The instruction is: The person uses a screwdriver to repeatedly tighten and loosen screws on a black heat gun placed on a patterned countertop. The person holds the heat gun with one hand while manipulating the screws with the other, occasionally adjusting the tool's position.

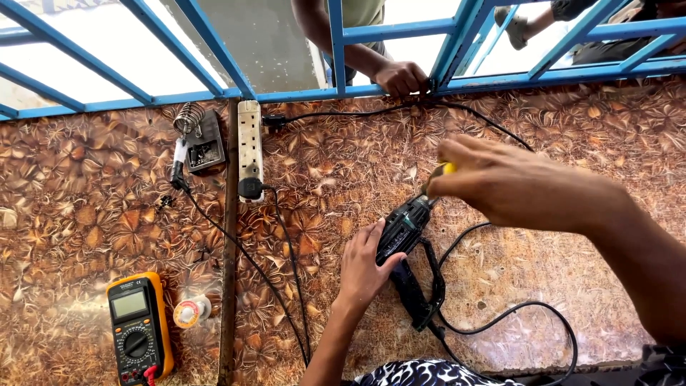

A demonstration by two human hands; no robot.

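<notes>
A black power drill (pixel 409 246) lies on the brown patterned tabletop (pixel 86 207), its nose pointing up and right. My left hand (pixel 364 268) presses on the drill's body and steadies it. My right hand (pixel 500 182) is closed on a yellow-handled screwdriver (pixel 444 170), whose tip meets the front end of the drill. The drill's black cord (pixel 500 322) loops to the right of it.
A white power strip (pixel 250 146) with a black plug lies at top centre. A soldering iron on its stand (pixel 191 136) sits left of it. An orange multimeter (pixel 138 330) and a solder spool (pixel 190 312) lie at lower left. Another person's hand (pixel 401 77) rests on the blue frame.
</notes>
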